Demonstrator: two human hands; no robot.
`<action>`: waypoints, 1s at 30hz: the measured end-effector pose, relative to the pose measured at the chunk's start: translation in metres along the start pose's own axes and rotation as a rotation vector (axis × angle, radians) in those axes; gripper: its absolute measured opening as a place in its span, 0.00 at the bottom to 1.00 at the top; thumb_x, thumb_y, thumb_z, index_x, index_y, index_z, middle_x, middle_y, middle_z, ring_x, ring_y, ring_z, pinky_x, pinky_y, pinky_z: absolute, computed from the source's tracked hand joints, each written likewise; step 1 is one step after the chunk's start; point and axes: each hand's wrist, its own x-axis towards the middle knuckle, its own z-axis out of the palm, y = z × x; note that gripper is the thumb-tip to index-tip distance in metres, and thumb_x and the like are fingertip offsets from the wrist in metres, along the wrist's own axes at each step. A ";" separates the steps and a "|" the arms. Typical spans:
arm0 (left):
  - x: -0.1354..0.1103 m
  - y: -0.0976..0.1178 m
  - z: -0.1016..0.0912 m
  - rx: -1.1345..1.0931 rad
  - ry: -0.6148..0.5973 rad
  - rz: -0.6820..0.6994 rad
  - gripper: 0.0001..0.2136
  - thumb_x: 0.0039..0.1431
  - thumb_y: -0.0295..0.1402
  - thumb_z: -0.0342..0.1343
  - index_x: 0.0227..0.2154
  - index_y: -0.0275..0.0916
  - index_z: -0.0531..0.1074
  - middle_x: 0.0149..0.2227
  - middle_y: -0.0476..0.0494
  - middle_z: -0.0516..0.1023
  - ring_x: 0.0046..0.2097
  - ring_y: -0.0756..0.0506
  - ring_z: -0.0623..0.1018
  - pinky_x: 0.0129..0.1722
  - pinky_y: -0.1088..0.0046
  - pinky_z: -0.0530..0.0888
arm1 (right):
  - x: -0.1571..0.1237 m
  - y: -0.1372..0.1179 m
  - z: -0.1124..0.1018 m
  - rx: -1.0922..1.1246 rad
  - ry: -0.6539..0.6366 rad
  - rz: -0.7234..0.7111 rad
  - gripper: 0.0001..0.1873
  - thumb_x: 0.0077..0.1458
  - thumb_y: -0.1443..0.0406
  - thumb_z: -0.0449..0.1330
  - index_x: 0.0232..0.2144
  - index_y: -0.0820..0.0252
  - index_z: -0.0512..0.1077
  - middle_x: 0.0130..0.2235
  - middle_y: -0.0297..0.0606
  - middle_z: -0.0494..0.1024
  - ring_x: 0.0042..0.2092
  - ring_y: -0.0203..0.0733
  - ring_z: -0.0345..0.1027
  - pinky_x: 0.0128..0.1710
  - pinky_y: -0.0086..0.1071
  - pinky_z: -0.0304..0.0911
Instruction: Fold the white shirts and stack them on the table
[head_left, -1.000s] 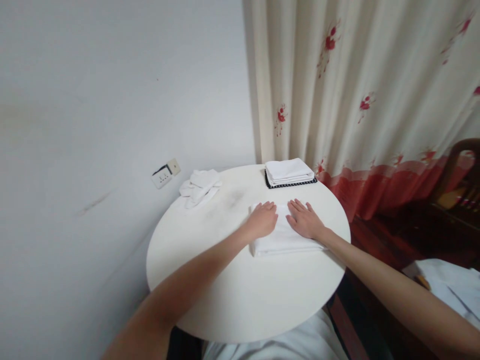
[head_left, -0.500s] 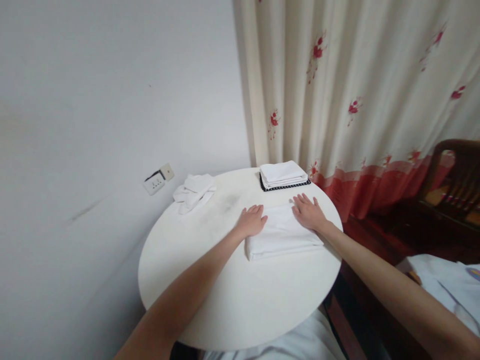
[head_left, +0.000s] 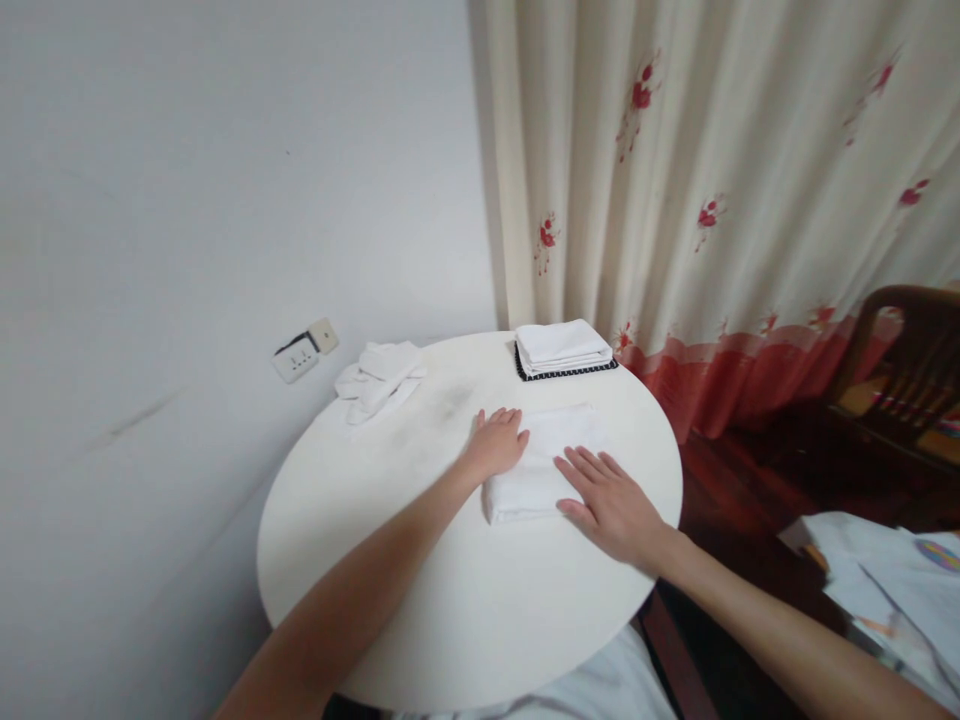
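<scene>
A folded white cloth (head_left: 529, 485) lies flat on the round white table (head_left: 465, 620). My left hand (head_left: 498, 442) rests flat across its left edge, fingers stretched out. Over its near right part is my right hand (head_left: 611, 505), open with the fingers extended and hiding that corner; whether it presses on the cloth I cannot tell. Behind, near the table's far edge, sits a neat stack of folded white cloths (head_left: 562, 344) on a black-edged mat (head_left: 568, 374). A crumpled white cloth (head_left: 382, 380) lies at the far left, close to the wall.
A wall with a power socket (head_left: 296, 359) borders the table on the left. Floral curtains (head_left: 600, 180) hang behind it. To the right are a dark wooden chair (head_left: 892, 370) and a pile of white material (head_left: 885, 580).
My right hand has moved toward me, from the cloth's far right part to its near right edge. My left hand has stayed on the left edge.
</scene>
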 end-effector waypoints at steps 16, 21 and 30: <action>-0.061 0.063 -0.023 -0.044 -0.094 0.413 0.23 0.72 0.44 0.39 0.65 0.49 0.62 0.70 0.41 0.59 0.69 0.34 0.59 0.65 0.43 0.57 | -0.003 0.069 -0.001 0.500 0.148 0.393 0.24 0.64 0.55 0.49 0.55 0.57 0.72 0.58 0.45 0.75 0.61 0.53 0.66 0.62 0.49 0.60; -0.063 0.064 -0.018 -0.008 -0.103 0.432 0.24 0.73 0.46 0.36 0.67 0.52 0.58 0.71 0.42 0.56 0.70 0.32 0.57 0.64 0.40 0.56 | 0.022 0.076 -0.042 1.036 -0.052 0.522 0.15 0.59 0.59 0.55 0.41 0.61 0.76 0.44 0.46 0.81 0.48 0.50 0.75 0.50 0.43 0.70; -0.066 0.063 -0.018 -0.066 -0.133 0.453 0.25 0.71 0.51 0.37 0.68 0.57 0.56 0.71 0.47 0.54 0.70 0.30 0.56 0.65 0.40 0.54 | 0.059 0.093 -0.043 1.103 -0.275 0.679 0.14 0.57 0.57 0.62 0.37 0.63 0.74 0.33 0.45 0.80 0.32 0.41 0.74 0.30 0.32 0.70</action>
